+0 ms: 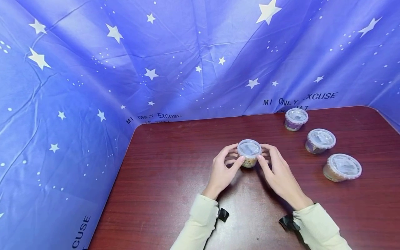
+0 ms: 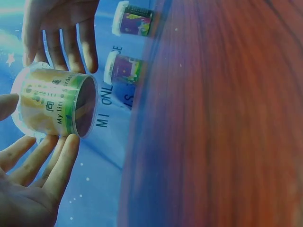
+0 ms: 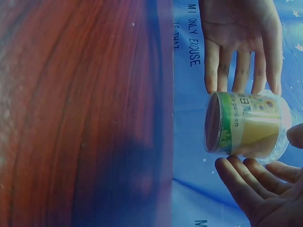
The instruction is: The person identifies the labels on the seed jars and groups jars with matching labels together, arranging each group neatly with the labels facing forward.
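Tub (image 1: 249,152) between your 2 hands, lid (image 1: 249,146) on, roughly upright, lifted off the table (image 1: 162,166); the wrist views show its underside. Your left hand (image 1: 222,171) holds 1 side, thumb on the near face, fingers along the wall; your right hand (image 1: 280,175) mirrors it. Grip no wider than the tub. How hard you press, can't tell.

Risks, my judgement: mostly fingertip contact on smooth-looking plastic, so if 1 hand slackens first, expect a tilt or a slip. Squeezing harder could flex the wall; a thumb pushing up under the rim could pop the lid. A wide swing to your right could knock 1 of 3 others: purple tub (image 1: 296,122) by the back edge, dark tub (image 1: 318,143) next, brownish tub (image 1: 339,172) nearest you. All 3 lidded, in a slanting row, well apart from your hands.

Surface: dark red wood grain, rounded corners, bright glare between your forearms; looks slick. Room: blue cloth (image 1: 175,52) behind and at the sides, creased, white stars, black lettering partly lost in folds. Pale sleeves (image 1: 195,222), a black strap (image 1: 223,215) at your left wrist.
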A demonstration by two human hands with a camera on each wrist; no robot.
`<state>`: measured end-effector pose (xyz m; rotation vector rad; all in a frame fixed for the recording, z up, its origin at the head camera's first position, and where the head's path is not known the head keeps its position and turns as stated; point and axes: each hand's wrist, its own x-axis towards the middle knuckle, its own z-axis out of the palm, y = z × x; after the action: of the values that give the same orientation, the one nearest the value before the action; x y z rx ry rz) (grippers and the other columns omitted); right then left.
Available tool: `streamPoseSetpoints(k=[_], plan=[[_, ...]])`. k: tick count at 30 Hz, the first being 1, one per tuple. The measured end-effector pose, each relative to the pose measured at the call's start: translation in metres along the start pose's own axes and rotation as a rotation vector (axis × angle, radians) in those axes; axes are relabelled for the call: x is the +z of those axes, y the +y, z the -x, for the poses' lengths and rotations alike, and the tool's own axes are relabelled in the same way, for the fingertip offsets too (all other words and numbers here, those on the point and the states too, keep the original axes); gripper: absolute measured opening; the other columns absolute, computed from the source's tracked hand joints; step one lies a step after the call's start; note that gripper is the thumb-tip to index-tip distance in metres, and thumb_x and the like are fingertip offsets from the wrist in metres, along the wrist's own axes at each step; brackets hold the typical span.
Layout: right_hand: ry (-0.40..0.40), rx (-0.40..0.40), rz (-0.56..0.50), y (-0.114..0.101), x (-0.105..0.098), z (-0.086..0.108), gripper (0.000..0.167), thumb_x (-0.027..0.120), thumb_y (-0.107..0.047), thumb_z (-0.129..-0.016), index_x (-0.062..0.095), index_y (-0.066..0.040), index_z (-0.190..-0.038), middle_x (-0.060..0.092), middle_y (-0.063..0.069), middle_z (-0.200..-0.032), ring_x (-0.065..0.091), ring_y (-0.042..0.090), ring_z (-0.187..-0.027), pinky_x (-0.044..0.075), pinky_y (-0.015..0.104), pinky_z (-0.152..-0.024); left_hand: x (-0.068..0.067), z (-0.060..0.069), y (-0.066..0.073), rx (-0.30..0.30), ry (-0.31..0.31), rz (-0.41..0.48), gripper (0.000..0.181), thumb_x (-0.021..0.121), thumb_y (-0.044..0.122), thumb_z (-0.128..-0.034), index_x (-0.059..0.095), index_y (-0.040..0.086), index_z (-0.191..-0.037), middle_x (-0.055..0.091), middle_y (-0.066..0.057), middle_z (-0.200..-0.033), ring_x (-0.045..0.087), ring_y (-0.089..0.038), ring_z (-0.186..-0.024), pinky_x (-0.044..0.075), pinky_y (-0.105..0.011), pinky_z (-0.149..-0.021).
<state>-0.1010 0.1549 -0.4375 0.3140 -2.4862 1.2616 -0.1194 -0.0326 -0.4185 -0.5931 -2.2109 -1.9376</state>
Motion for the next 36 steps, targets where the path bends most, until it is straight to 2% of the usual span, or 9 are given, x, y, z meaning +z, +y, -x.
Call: streamPoseSetpoints(k=[13, 18, 28, 36], plan=[[-0.063, -0.061, -0.062, -0.002, 0.002, -0.004, 0.034, 0.054, -0.012, -0.102, 0.048, -0.003, -0.134, 0.058, 0.008, -0.122, 0.058, 0.010, -0.103, 0.045, 0.006, -0.088, -0.012, 0.005, 0.001, -0.026, -0.008, 0.047, 0.039, 0.066, 0.002, -0.0930, 0.057, -0.008, -0.129, 0.064, -0.028, -0.113, 0.064, -0.040, -0.101, 0.059, -0.046, -0.086], [-0.088, -0.055, -0.098, -0.003, 0.004, -0.004, 0.032, 0.056, -0.011, -0.101, 0.048, -0.004, -0.131, 0.059, 0.010, -0.121, 0.058, 0.011, -0.104, 0.046, 0.006, -0.088, -0.015, 0.009, -0.001, -0.035, -0.005, 0.045, 0.038, 0.065, 0.002, -0.0932, 0.057, -0.008, -0.129, 0.065, -0.027, -0.113, 0.065, -0.040, -0.100, 0.059, -0.046, -0.085], [-0.141, -0.029, -0.202, -0.005, 0.009, -0.004, 0.029, 0.057, -0.010, -0.101, 0.049, -0.004, -0.128, 0.058, 0.011, -0.124, 0.060, 0.012, -0.106, 0.050, 0.010, -0.088, -0.024, 0.014, -0.004, -0.097, -0.004, 0.077, 0.039, 0.065, 0.002, -0.0935, 0.057, -0.006, -0.131, 0.065, -0.026, -0.115, 0.064, -0.039, -0.102, 0.058, -0.048, -0.086], [-0.141, -0.030, -0.225, -0.005, 0.011, -0.004, 0.029, 0.057, -0.010, -0.100, 0.049, -0.005, -0.128, 0.058, 0.010, -0.124, 0.060, 0.012, -0.107, 0.053, 0.016, -0.088, -0.026, 0.016, -0.002, -0.089, -0.008, 0.051, 0.039, 0.065, 0.003, -0.0941, 0.057, -0.006, -0.131, 0.065, -0.026, -0.114, 0.065, -0.037, -0.101, 0.059, -0.047, -0.085]])
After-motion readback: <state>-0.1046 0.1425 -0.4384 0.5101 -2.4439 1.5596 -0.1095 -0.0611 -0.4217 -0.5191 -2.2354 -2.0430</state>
